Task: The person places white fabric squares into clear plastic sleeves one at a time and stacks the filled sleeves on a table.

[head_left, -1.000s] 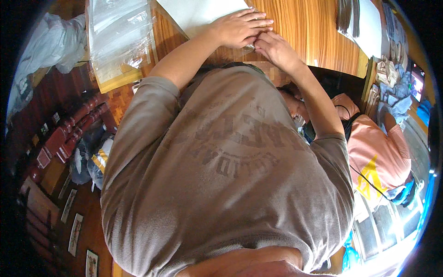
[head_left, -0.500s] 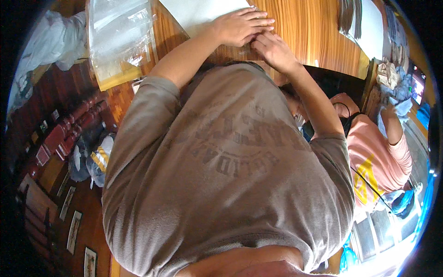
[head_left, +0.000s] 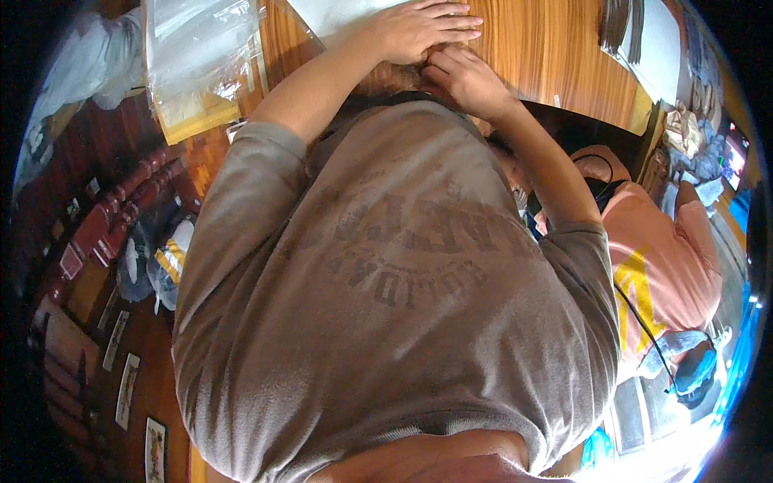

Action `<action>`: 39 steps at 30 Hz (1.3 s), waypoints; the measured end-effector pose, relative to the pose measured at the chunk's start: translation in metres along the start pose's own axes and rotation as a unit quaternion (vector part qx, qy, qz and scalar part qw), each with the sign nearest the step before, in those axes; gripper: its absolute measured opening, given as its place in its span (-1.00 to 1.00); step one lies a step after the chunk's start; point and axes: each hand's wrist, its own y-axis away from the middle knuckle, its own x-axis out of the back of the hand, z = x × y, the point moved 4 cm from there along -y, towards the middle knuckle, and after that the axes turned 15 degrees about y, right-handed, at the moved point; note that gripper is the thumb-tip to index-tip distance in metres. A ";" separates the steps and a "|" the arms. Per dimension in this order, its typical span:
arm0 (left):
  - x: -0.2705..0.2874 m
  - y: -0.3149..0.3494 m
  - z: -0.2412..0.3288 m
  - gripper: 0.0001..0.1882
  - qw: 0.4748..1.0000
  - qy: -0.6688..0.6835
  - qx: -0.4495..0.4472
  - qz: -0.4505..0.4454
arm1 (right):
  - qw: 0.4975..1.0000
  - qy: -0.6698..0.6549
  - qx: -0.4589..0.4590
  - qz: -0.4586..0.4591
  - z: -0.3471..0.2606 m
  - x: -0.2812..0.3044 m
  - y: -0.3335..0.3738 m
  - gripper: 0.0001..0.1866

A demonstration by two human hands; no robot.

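Observation:
My left hand [head_left: 423, 32] lies flat near the table's close edge, its fingers stretched to the right and slightly apart. Beneath it is the corner of a white sheet [head_left: 334, 14] on the wood-grain table [head_left: 539, 48]. Just below the left fingers, my right hand [head_left: 471, 79] is closed, fingertips curled and pressed together at the edge. What they hold, if anything, is hidden. A dark brownish patch [head_left: 394, 78] shows between the left wrist and my shirt; I cannot make out what it is.
Clear plastic sheeting [head_left: 197, 60] covers the table's left part. Dark strands [head_left: 624, 28] lie on a white sheet [head_left: 656, 52] at far right. A person in a pink shirt [head_left: 652, 266] sits close on my right. Plastic bags [head_left: 153, 266] stand at left.
Both hands appear slightly higher and further left in the picture. The left fingers are spread a little more. The neighbouring person's arm has moved down.

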 end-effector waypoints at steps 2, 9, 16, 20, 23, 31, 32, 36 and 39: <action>-0.005 0.001 -0.001 -0.21 0.998 -0.057 -0.008 0.007 | 1.000 0.017 0.002 -0.012 -0.004 -0.008 0.001 -0.75; -0.017 0.008 -0.011 -0.36 0.989 -0.095 -0.062 0.098 | 0.996 0.037 0.077 0.015 -0.018 0.007 -0.002 -0.71; 0.000 0.014 -0.001 -0.44 0.979 -0.047 -0.117 0.158 | 0.995 0.037 0.054 0.069 -0.045 -0.014 -0.023 -0.73; 0.007 0.029 0.005 -0.52 0.964 -0.070 -0.151 0.207 | 0.995 0.028 0.031 0.086 -0.060 -0.015 -0.029 -0.82; 0.009 0.026 0.007 -0.53 0.962 -0.047 -0.155 0.219 | 0.996 0.041 0.056 0.060 -0.062 -0.016 -0.024 -0.80; -0.008 0.010 -0.009 -0.48 0.967 -0.094 -0.148 0.185 | 0.987 0.025 0.131 0.091 -0.046 -0.001 -0.033 -0.75; -0.009 0.007 -0.010 -0.48 0.967 -0.095 -0.150 0.181 | 0.989 0.014 0.099 0.110 -0.048 -0.005 -0.035 -0.76; -0.013 0.000 -0.010 -0.50 0.982 -0.038 -0.101 0.153 | 0.987 0.054 0.146 0.042 -0.064 -0.025 -0.033 -0.75; -0.015 -0.001 -0.012 -0.49 0.984 -0.025 -0.093 0.149 | 0.988 0.033 0.124 0.089 -0.073 -0.031 -0.024 -0.77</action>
